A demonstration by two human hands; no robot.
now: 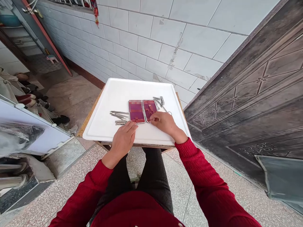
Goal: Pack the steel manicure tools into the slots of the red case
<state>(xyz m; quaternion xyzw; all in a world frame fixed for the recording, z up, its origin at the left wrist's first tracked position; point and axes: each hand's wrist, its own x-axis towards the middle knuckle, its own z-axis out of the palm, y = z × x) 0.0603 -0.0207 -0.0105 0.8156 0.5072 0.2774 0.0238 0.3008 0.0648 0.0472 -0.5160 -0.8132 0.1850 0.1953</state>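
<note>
A small manicure case (137,115) with a dark red lining and elastic loops lies open on a white board. My left hand (124,136) rests at the near edge of its left half, fingers stretched out and lying flat. Over the right half's near corner, my right hand (164,123) has its thumb and fingertips pinched together; whatever is between them is too small to make out. Several metal tools (119,116) lie left of the case, partly against it. More tools, among them nail clippers (162,100), lie at its upper right.
The white board (101,104) sits on a small wooden table (81,127) close to a tiled wall (146,28). A dark embossed metal door (248,85) stands to the right. At left is a shoe rack (35,110) with several shoes.
</note>
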